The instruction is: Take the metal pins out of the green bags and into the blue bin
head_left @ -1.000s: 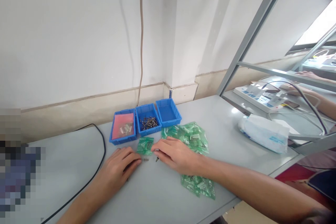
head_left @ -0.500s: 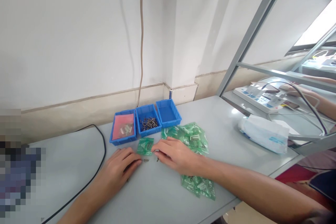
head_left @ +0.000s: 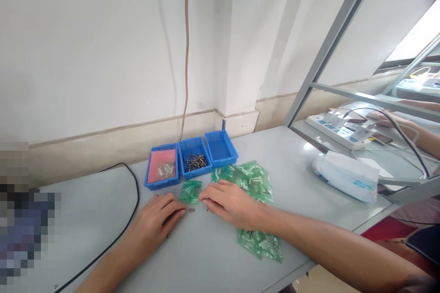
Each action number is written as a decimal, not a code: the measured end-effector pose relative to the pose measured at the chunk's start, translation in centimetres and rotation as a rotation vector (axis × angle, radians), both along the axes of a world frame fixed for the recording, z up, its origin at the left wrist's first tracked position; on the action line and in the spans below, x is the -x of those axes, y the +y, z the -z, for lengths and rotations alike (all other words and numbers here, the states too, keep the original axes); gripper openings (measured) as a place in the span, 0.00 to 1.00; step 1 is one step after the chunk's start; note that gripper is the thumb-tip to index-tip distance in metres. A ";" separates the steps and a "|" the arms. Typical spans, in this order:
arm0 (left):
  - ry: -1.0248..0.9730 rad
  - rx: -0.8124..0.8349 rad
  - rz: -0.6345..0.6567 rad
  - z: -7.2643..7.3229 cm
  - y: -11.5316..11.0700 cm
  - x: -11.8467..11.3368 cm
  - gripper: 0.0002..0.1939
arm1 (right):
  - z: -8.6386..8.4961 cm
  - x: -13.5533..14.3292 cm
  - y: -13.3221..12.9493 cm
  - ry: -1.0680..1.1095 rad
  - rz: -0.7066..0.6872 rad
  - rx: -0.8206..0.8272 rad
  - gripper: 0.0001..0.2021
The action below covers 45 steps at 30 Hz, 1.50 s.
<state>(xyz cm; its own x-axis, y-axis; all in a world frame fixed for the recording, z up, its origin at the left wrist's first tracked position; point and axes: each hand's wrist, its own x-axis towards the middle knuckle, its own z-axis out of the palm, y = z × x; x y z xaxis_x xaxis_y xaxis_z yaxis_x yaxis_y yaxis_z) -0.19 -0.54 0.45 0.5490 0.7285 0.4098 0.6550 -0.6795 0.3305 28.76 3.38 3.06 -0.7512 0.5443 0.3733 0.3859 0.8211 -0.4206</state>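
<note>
My left hand (head_left: pixel 158 219) rests on the grey table with fingers drawn together, its fingertips at a small screw (head_left: pixel 191 210); what it grips, if anything, is too small to name. My right hand (head_left: pixel 228 201) has thumb and fingertips pinched at the right edge of a small green bag (head_left: pixel 189 191); whatever lies between them is hidden. Another tiny screw tip shows beneath the right fingers. Beyond the hands stand three blue bins: one with a pink sheet (head_left: pixel 162 163) and a clear bag of pale plugs, one with loose screws (head_left: pixel 196 162), and an empty one (head_left: pixel 220 148).
Several filled green bags (head_left: pixel 256 181) lie behind and below my right wrist. A white soft pack (head_left: pixel 346 175) lies at the right near a metal frame (head_left: pixel 332 39). A black cable (head_left: pixel 136 197) curves along the left. Another person's arm (head_left: pixel 409 126) is far right.
The thumb and fingertips of my right hand have closed together slightly. My left hand, the bins and the bags look the same.
</note>
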 end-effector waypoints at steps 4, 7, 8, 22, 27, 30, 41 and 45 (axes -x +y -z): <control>-0.002 -0.006 -0.002 0.0 0.0 0.0 0.09 | -0.2 0.0 0.0 -0.009 -0.002 -0.003 0.09; 0.000 0.000 0.006 0.1 0.0 0.0 0.09 | -0.4 0.0 -0.1 -0.010 -0.004 -0.006 0.09; 0.000 0.001 0.007 0.1 0.0 0.1 0.09 | -0.4 0.0 -0.1 -0.011 -0.004 -0.006 0.10; 0.013 0.013 0.020 0.4 0.1 0.2 0.07 | -0.5 0.1 -0.1 -0.034 -0.012 -0.007 0.10; 0.004 0.016 0.020 0.5 0.1 0.3 0.07 | -0.5 0.2 -0.1 -0.050 -0.019 -0.008 0.10; 0.003 0.016 0.013 0.5 0.1 0.3 0.07 | -0.3 0.2 -0.1 -0.051 -0.022 -0.011 0.10; 0.006 0.046 0.008 0.7 0.0 0.3 0.07 | -0.1 0.2 0.0 -0.061 -0.029 -0.036 0.10; 0.009 0.042 0.006 0.7 0.0 0.3 0.08 | 0.0 0.2 0.0 -0.065 -0.042 -0.045 0.10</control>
